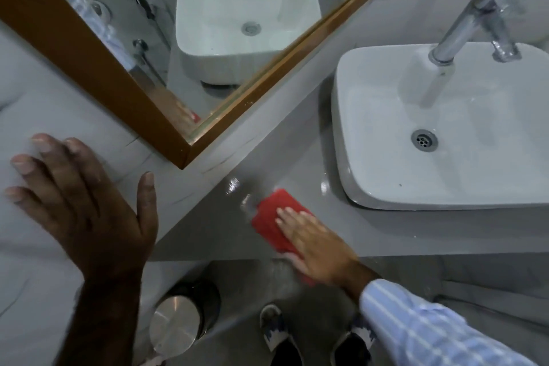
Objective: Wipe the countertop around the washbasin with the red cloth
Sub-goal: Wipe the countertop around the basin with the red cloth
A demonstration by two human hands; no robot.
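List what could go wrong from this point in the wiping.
1. The red cloth lies near the countertop's front edge, part of it past the edge; a hard stroke outward might carry it off onto the floor.
2. The right hand presses it flat without gripping, so it may slip out.
3. Wet patches gleam beyond the cloth; the left hand, braced flat on the wall, could slip if it gets wet.
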